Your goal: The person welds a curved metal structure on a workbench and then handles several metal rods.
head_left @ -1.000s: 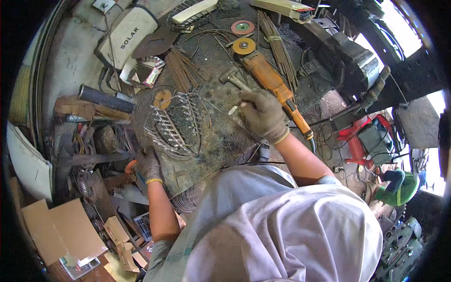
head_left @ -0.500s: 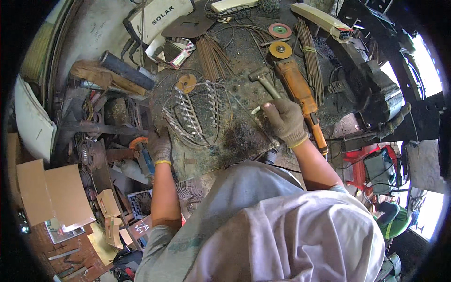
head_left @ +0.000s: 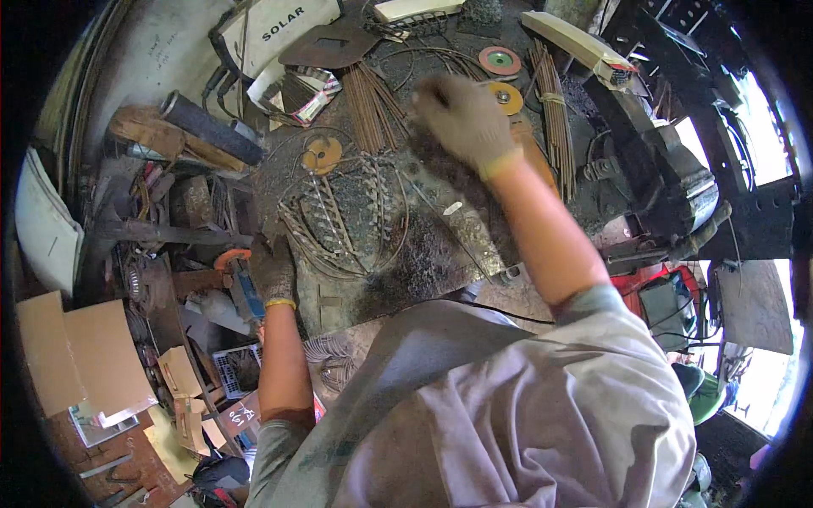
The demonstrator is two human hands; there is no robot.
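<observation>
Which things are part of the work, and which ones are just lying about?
Probably the work:
- metal frame, nearest the left hand
- grinder, partly hidden by the right hand

Probably just lying about:
- cardboard
- tied rods

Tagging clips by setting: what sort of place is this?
Probably a metalworking shop: a grimy worktable carries a tied bundle of rods, what looks like a grinding disc, and a spiked metal frame.

right arm (head_left: 550, 224): stretched forward | right fingers (head_left: 442, 97): gloved, blurred | left arm (head_left: 284, 364): reaching less | left fingers (head_left: 276, 264): gloved
</observation>
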